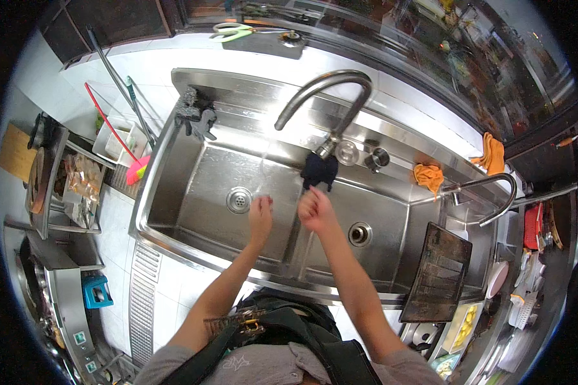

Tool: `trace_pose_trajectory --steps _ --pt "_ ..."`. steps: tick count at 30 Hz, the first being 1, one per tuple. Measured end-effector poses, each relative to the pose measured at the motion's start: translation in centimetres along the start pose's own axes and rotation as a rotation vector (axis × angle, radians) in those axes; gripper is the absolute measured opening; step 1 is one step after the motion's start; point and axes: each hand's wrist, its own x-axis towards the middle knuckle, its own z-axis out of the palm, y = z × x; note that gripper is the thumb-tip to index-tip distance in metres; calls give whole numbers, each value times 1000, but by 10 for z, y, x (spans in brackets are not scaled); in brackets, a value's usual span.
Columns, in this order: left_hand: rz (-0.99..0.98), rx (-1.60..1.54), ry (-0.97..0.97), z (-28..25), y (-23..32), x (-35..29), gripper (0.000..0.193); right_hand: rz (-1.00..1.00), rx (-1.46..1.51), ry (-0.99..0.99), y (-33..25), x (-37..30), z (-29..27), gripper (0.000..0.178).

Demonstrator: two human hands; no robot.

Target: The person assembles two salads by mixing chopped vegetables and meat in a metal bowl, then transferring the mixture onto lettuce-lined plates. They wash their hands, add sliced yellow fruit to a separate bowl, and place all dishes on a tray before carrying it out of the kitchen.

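I stand at a steel double sink (173,147). My left hand (261,213) is out over the left basin under a thin stream of water from the curved faucet (327,90), fingers loosely curled and holding nothing that I can see. My right hand (315,208) hovers over the divider between the basins, closed into a loose fist just below a dark cloth (319,170) that hangs from the faucet base. Whether the fist grips anything is hidden. The left drain (239,199) lies beside my left hand.
A second faucet (494,192) arches at the right. Orange cloths (428,174) lie on the back ledge. A dark tray (438,273) leans in the right basin near its drain (359,234). A dark rag (196,115) drapes over the back left corner; scissors (234,30) lie behind.
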Motion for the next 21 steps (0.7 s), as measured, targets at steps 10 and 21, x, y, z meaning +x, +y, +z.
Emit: trace_pose_trajectory --steps 10,21 --pt "-468 -959 136 -82 -36 56 39 -690 -1466 300 123 151 41 31" --pt "-730 -959 -88 -75 -14 35 46 -961 -2146 340 185 100 21 50"
